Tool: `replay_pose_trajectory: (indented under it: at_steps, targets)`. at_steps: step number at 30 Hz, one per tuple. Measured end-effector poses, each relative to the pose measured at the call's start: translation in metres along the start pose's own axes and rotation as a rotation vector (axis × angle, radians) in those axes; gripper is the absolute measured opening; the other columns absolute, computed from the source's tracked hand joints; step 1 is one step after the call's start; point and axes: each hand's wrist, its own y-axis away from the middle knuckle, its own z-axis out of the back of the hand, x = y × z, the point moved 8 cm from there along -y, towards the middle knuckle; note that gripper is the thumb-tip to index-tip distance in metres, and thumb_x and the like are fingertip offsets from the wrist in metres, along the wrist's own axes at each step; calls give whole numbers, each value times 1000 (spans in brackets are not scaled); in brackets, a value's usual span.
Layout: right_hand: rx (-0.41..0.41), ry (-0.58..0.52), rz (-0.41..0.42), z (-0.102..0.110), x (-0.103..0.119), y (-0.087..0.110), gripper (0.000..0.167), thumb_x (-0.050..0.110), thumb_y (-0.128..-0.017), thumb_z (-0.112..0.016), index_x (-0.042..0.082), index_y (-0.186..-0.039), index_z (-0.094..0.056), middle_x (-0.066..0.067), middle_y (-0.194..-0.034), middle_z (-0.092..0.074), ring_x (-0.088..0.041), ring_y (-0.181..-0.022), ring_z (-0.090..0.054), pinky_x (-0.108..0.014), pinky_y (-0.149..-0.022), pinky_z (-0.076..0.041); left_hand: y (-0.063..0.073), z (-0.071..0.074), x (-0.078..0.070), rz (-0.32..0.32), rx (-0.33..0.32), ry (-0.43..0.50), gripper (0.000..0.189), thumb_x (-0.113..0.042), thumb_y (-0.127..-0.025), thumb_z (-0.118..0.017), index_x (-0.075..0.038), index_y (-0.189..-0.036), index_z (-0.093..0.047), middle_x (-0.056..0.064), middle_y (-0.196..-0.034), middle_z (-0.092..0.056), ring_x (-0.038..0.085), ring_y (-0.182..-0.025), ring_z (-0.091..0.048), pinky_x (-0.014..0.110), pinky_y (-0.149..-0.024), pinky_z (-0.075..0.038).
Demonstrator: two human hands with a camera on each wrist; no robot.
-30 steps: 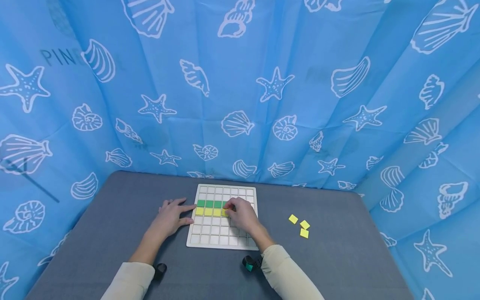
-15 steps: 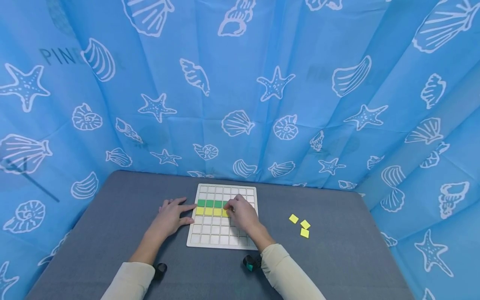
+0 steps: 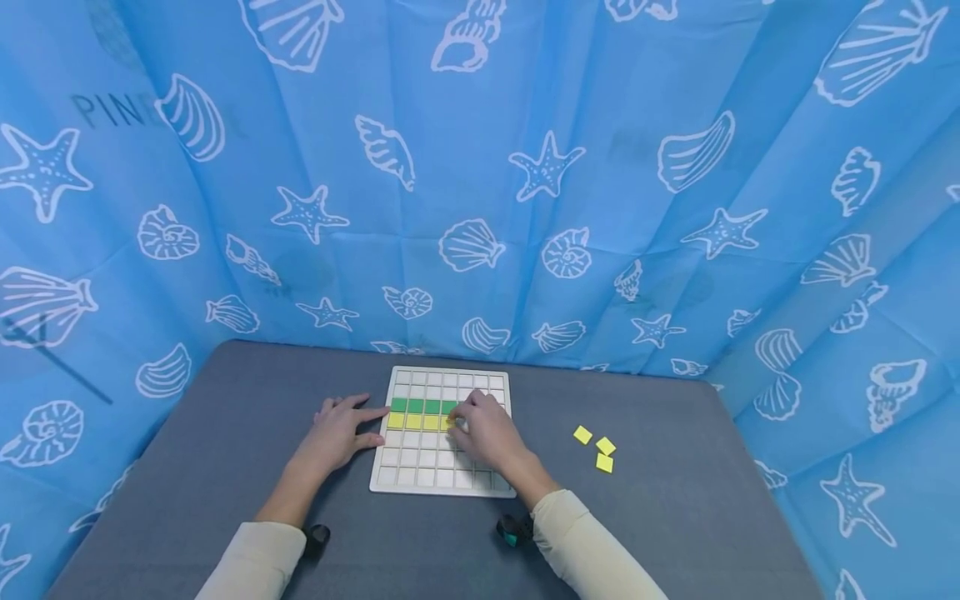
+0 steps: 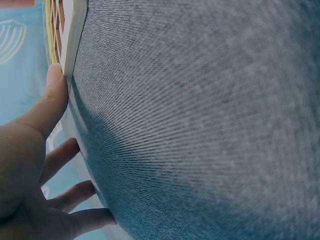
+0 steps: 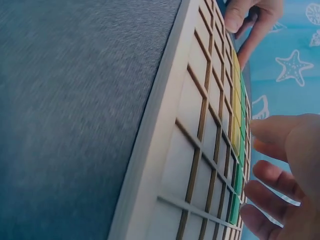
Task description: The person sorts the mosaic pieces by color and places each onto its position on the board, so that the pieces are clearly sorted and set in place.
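Note:
A white gridded board [image 3: 420,492] lies on the table with a row of green tiles [image 3: 415,406] and, just below it, a row of yellow tiles [image 3: 412,422]. My left hand [image 3: 337,433] rests at the board's left side, index fingertip and thumb touching its edge; the other fingers are spread on the cloth in the left wrist view. Over the board, my right hand [image 3: 487,429] has thumb and index fingertips at the right end of the yellow row, on the last yellow tile, partly hiding it. Its other fingers [image 5: 270,200] are loosely bent beside the green row.
Three loose yellow tiles [image 3: 604,462] lie on the grey table [image 3: 660,517] to the board's right. A blue curtain [image 3: 480,200] with white shell and starfish prints hangs behind the table. Black wrist straps [image 3: 317,542] show near both sleeves.
My right fingertips stay at the end of the yellow row, and the wrist has shifted slightly right and down. The left hand keeps its place at the board's edge. The view has shifted slightly.

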Motion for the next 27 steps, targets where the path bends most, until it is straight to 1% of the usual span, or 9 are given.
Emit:
replay_pose_trajectory:
  at_steps: [4, 8, 10, 13, 16, 18, 22, 27]
  targets:
    - [-50, 48, 11, 6, 0, 3, 24, 26, -95, -73, 14, -116, -73, -8, -110, -63, -26, -102, -59, -43, -86, -51, 0, -1, 1, -1, -4, 2, 59, -39, -90, -75, -27, -145, -59, 20, -160, -42, 57, -143, -35, 75, -111, -32]
    - [-48, 57, -15, 7, -5, 5, 39, 31, -97, -71, 14, -132, -64, -13, -128, -60, -32, -119, -57, -49, -96, -51, 1, -2, 1, -1, -4, -1, 59, -39, -90, -75, -27, -145, -59, 20, -160, -42, 57, -143, -35, 75, -111, -32]
    - [-45, 54, -27, 9, -7, 5, 47, 34, -97, -69, 13, -138, -60, -16, -136, -57, -35, -127, -54, -53, -103, -48, 1, -3, 2, 3, -5, 0, 59, -39, -90, -75, -27, -145, -59, 20, -160, -42, 57, -143, -35, 75, -111, -32]
    - [-50, 72, -38, 12, -10, 6, 56, 41, -98, -67, 12, -144, -54, -19, -145, -52, -38, -138, -48, -59, -113, -41, 1, -3, 2, 6, -7, 5, 59, -38, -89, -76, -27, -145, -60, 20, -160, -42, 57, -143, -34, 76, -110, -32]
    - [-41, 113, -59, 13, -15, 7, 64, 50, -98, -63, 14, -150, -49, -21, -154, -46, -42, -147, -39, -65, -120, -30, 1, -4, 2, 7, -8, 7, 58, -38, -90, -76, -28, -144, -60, 20, -160, -43, 57, -143, -34, 76, -110, -31]
    - [-20, 138, -80, 12, -20, 9, 69, 56, -98, -59, 16, -153, -45, -21, -159, -40, -44, -152, -32, -68, -122, -23, 1, -4, 2, 7, -6, 7, 58, -39, -90, -76, -28, -145, -60, 20, -160, -42, 57, -143, -34, 77, -110, -31]
    - [14, 148, -103, 11, -30, 14, 75, 63, -99, -52, 19, -158, -38, -19, -165, -31, -45, -157, -21, -69, -124, -16, 0, -4, 3, 9, -4, 10, 58, -39, -90, -75, -28, -145, -59, 19, -161, -42, 57, -144, -34, 77, -110, -31]
    - [3, 168, -110, 14, -42, 21, 79, 67, -96, -51, 21, -159, -36, -19, -169, -24, -47, -157, -17, -71, -123, -14, -1, -4, 3, 10, 2, 5, 59, -40, -91, -75, -29, -146, -58, 19, -161, -41, 56, -144, -33, 77, -111, -31]
